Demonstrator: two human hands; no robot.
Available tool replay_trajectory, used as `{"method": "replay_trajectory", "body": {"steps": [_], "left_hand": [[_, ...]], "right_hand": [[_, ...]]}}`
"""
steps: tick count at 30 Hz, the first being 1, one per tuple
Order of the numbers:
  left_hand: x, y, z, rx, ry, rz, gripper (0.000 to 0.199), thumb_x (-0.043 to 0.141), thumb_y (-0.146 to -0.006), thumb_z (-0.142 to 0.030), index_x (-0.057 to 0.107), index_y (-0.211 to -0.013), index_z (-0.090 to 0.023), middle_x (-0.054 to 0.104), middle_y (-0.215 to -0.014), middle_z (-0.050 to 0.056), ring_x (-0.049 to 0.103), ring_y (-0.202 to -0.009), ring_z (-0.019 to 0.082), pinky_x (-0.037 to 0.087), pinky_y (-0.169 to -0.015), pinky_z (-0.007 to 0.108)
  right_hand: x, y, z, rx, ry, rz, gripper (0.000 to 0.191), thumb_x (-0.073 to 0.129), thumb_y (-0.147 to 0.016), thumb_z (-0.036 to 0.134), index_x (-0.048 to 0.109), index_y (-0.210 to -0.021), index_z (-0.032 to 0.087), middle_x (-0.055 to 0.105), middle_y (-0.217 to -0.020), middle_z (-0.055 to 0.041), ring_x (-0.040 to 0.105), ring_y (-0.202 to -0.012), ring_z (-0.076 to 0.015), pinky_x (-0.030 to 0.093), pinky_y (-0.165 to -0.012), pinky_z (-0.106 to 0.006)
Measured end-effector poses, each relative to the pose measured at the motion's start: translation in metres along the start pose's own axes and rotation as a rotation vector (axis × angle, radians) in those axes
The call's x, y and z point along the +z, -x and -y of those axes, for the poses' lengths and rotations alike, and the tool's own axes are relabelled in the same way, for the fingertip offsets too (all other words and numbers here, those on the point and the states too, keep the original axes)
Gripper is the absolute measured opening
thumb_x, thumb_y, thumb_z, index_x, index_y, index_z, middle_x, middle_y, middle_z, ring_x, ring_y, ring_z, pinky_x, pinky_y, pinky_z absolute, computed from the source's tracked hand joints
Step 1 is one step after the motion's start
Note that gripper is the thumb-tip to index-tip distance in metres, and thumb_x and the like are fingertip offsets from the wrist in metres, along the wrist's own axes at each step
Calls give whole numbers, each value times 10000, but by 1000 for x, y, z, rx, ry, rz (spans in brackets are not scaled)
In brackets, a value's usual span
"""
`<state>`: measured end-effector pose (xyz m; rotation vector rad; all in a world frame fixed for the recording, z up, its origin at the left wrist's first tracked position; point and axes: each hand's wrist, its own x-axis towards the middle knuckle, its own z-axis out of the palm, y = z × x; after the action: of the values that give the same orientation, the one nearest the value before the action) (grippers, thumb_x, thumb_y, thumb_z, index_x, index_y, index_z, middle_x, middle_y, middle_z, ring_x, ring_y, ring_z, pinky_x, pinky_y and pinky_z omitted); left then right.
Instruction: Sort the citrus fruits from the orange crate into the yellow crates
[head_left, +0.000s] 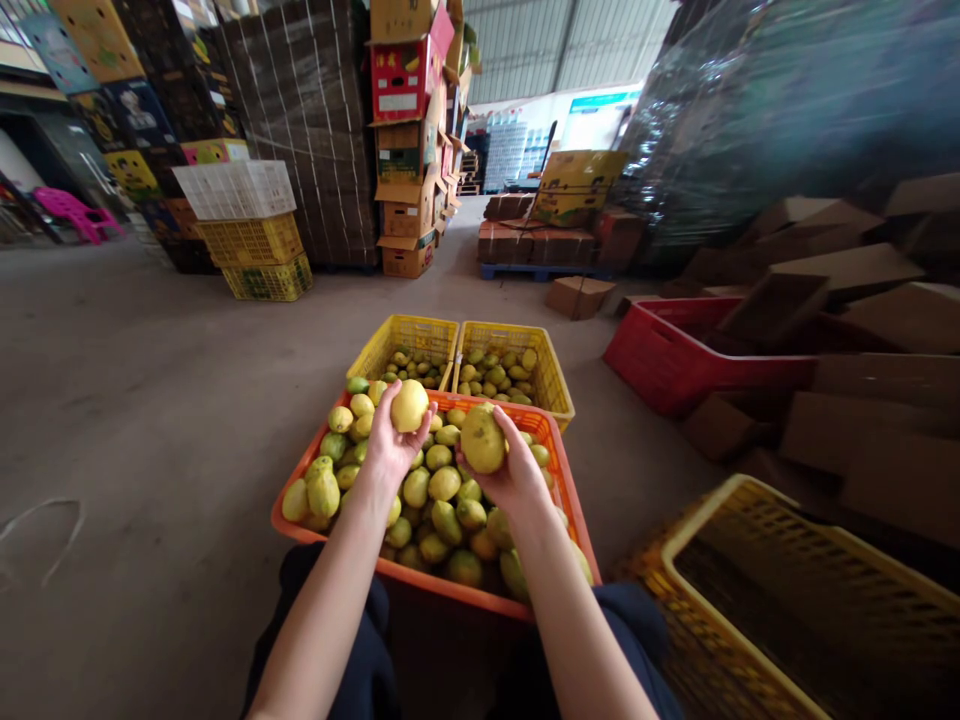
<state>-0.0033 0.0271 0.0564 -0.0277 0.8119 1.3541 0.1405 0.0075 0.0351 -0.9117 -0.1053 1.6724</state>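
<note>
My left hand (390,440) is closed around a pale yellow lemon (410,406), its fingers curled under the fruit. In my right hand (515,468) is a larger yellow-green lemon (482,438) with dark blemishes on its skin. Both hands are raised over an orange plastic crate (480,600) between my knees. Many yellow and green lemons (445,484) fill that crate, some partly hidden by my forearms. The two held lemons are apart from each other.
Two yellow crates with smaller amounts of lemons, a left one (367,345) and a right one (559,385), stand just beyond. A yellow crate (739,490) sits at my right, near a red crate (652,365) and cardboard boxes (847,270). Stacked crates (251,240) stand back left.
</note>
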Motion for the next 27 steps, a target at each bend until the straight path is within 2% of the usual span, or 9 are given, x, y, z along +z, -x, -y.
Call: {"method": "replay_trajectory", "body": {"steps": [6, 9, 12, 17, 23, 27], "left_hand": [[-5, -3, 6, -47, -36, 101, 289, 510, -999, -327, 695, -1153, -167, 721, -801, 82, 701, -604, 173, 573, -470, 224], [-3, -1, 6, -60, -32, 99, 301, 433, -1023, -289, 692, -1146, -199, 714, -807, 76, 740, -719, 192, 579, -485, 204], [0, 2, 5, -110, 23, 47, 303, 433, -1030, -318, 668, -1142, -164, 683, -800, 89, 761, -847, 231, 594, -496, 197], [-1, -1, 6, -138, 109, 74, 323, 457, -1032, -335, 622, -1216, -126, 700, -948, 138, 767, -942, 260, 637, -544, 222], [-3, -3, 5, -182, 167, 102, 357, 447, -1052, -333, 599, -1300, -126, 717, -988, 153, 769, -951, 251, 617, -511, 179], [-1, -4, 6, -151, 112, 82, 338, 479, -1058, -360, 620, -1260, -129, 716, -937, 134, 767, -853, 223, 636, -551, 204]], "right_hand": [[0, 1, 5, 99, 34, 15, 378, 449, -1026, 428, 678, -870, 171, 706, -617, -74, 662, -495, -196, 521, -404, -258], [-1, 0, 6, 110, 14, 31, 342, 437, -1029, 382, 679, -921, 165, 710, -623, -68, 639, -459, -182, 501, -378, -237], [0, 1, 6, 120, -4, 17, 311, 438, -1036, 349, 670, -974, 152, 709, -626, -61, 636, -465, -171, 531, -402, -225], [0, -3, 2, 140, -42, 14, 296, 448, -1034, 355, 659, -1003, 150, 709, -633, -61, 665, -508, -169, 565, -447, -209], [-12, -17, -2, 140, -38, 77, 289, 526, -980, 428, 672, -995, 179, 738, -696, -85, 689, -525, -175, 579, -461, -226], [-12, -17, -1, 147, -26, 89, 220, 593, -962, 379, 668, -945, 173, 732, -679, -70, 697, -528, -177, 574, -438, -224]]}}
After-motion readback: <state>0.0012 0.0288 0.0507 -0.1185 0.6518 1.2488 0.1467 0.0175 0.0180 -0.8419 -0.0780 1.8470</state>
